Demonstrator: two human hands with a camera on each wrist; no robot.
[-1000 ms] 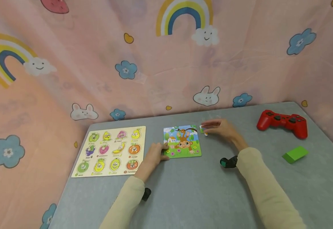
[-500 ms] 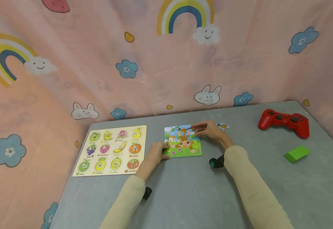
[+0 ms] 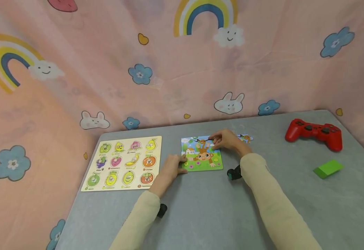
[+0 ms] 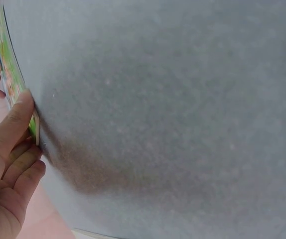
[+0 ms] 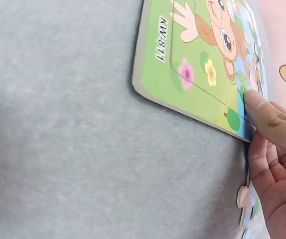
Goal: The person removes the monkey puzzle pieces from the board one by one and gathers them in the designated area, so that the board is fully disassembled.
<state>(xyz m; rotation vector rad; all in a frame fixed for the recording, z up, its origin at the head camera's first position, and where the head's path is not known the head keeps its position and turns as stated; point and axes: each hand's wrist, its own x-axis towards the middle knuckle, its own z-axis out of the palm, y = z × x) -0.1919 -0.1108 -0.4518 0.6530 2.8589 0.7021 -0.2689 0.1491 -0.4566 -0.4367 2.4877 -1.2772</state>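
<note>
A square monkey jigsaw puzzle board lies on the table in the head view. My left hand pinches its lower left edge; in the left wrist view the thumb lies over the edge, with the fingers below. At the board's upper right edge, my right hand has its thumb on the printed face and curled fingers against the side. Jigsaw pieces with an orange and blue print lie just right of the board, partly hidden behind the right hand.
To the left lies a wooden fruit puzzle board with several fruit pieces. A red game controller and a green block are on the right. A pink printed curtain hangs behind the grey table.
My right hand has moved left from the loose jigsaw pieces to the board's upper right edge, uncovering pieces on its right. The left hand has kept its hold on the board.
</note>
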